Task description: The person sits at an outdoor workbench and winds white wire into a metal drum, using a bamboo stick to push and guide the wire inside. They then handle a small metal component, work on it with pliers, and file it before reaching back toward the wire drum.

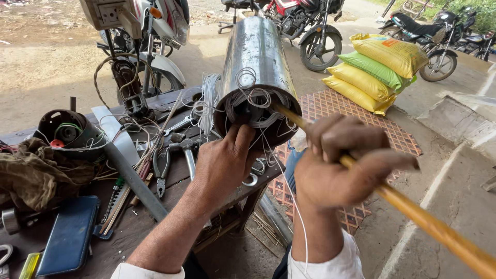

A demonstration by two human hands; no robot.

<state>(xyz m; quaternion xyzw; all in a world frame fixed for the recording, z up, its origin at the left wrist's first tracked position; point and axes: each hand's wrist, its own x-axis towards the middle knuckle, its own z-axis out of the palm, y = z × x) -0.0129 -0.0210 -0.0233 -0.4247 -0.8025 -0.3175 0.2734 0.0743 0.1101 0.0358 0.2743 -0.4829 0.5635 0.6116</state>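
Stick (413, 212) within right grip (336, 165)

The steel cylinder (257, 57) lies on the workbench (139, 227), pliers (161, 168) to its left, sacks (380, 70) behind right.

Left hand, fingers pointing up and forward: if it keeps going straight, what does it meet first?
The left hand already has its fingertips at the white winding wires in the steel cylinder's open end, so probably those; depth unclear.
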